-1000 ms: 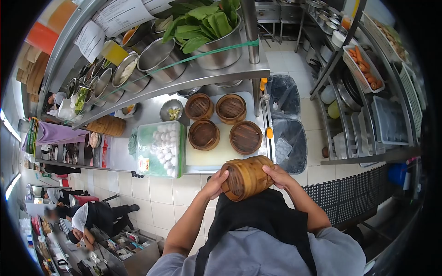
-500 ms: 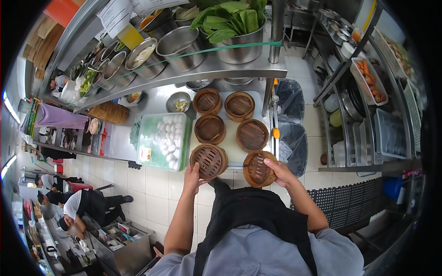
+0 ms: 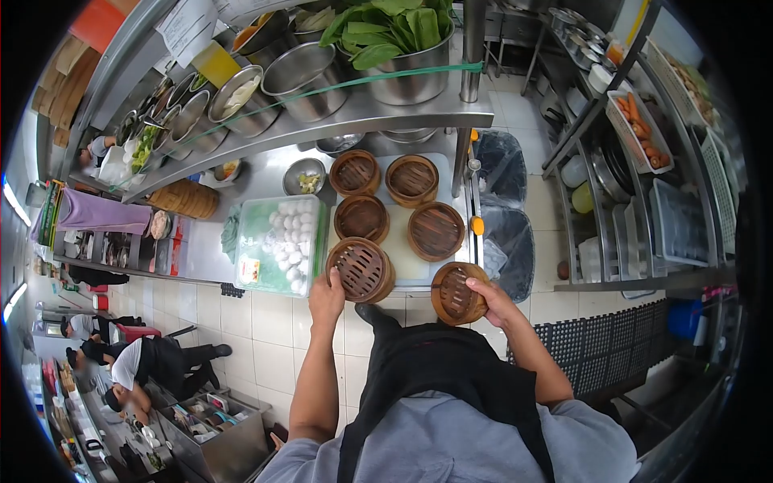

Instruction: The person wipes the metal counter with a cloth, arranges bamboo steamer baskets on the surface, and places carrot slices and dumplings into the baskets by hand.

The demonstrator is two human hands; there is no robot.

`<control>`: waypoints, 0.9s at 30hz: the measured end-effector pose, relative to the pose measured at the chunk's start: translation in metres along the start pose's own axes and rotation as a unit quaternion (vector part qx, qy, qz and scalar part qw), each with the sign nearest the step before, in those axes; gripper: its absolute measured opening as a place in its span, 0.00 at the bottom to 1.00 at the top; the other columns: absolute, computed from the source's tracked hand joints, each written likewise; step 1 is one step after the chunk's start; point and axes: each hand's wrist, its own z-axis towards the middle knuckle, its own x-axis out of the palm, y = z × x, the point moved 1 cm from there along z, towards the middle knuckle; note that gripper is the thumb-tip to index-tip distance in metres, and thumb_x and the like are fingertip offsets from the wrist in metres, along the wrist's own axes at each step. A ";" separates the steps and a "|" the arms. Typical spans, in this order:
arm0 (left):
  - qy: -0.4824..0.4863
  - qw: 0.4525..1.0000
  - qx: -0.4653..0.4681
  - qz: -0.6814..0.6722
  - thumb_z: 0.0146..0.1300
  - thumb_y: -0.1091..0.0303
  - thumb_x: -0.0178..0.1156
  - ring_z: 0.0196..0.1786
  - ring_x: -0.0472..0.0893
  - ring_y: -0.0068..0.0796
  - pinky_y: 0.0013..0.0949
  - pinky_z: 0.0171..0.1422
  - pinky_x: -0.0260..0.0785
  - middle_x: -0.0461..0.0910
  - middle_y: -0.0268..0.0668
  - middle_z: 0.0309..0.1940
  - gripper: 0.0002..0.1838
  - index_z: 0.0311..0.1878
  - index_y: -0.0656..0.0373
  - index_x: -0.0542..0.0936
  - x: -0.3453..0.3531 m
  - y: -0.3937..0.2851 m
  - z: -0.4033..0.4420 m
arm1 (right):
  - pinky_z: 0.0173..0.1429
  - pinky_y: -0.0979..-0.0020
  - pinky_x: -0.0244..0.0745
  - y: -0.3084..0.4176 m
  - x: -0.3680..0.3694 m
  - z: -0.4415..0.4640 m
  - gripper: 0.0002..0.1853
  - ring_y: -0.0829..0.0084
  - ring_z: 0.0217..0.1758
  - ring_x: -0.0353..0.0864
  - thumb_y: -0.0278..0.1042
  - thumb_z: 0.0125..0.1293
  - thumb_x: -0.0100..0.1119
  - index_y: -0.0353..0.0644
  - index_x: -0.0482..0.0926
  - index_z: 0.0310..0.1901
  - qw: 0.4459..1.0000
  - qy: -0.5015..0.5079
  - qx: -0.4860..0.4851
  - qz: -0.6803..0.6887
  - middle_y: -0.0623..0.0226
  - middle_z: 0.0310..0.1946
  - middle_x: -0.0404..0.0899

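Observation:
My left hand (image 3: pixel 326 299) has its fingers closed on the near left side of a round bamboo steamer basket (image 3: pixel 360 271) with a slatted base. This basket is at the counter's near edge, touching or very close to the steamer basket (image 3: pixel 361 219) behind it. In my right hand (image 3: pixel 497 306) is another bamboo steamer basket (image 3: pixel 456 291), gripped by its right rim with the thumb over the edge and held in front of the counter. Beyond stand more steamer baskets: one at the right (image 3: pixel 436 232) and two farther back (image 3: pixel 354 172) (image 3: pixel 412 179). No food shows in them.
A clear plastic box of white eggs (image 3: pixel 274 211) stands left of the baskets, by a small metal bowl (image 3: pixel 304 179). Above runs a steel shelf (image 3: pixel 386 122) with metal pots. Black-lined bins (image 3: pixel 509 241) stand at the right. Other people (image 3: pixel 137 366) work at the far left.
My left hand has moved its steamer basket forward, closer to the row behind. The right basket stays in my hand, slightly farther right. The view has shifted a little.

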 end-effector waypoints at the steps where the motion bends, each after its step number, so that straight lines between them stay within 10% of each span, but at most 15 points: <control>1: 0.001 1.000 0.001 0.000 0.77 0.48 0.46 0.51 0.81 0.65 0.57 0.58 0.71 0.83 0.61 0.43 0.28 0.50 0.67 0.82 -0.004 -0.003 0.001 | 0.62 0.61 0.82 0.003 -0.003 -0.001 0.32 0.66 0.59 0.83 0.46 0.69 0.67 0.35 0.71 0.67 1.000 -0.005 0.002 0.001 0.58 0.59 0.80; 27: 0.052 0.960 0.263 -0.086 0.73 0.56 0.57 0.43 0.81 0.57 0.49 0.51 0.72 0.82 0.55 0.37 0.19 0.47 0.67 0.82 -0.019 -0.084 -0.032 | 0.67 0.56 0.78 0.024 -0.016 0.025 0.28 0.63 0.63 0.81 0.44 0.74 0.57 0.38 0.69 0.70 0.995 0.018 -0.065 0.069 0.57 0.62 0.78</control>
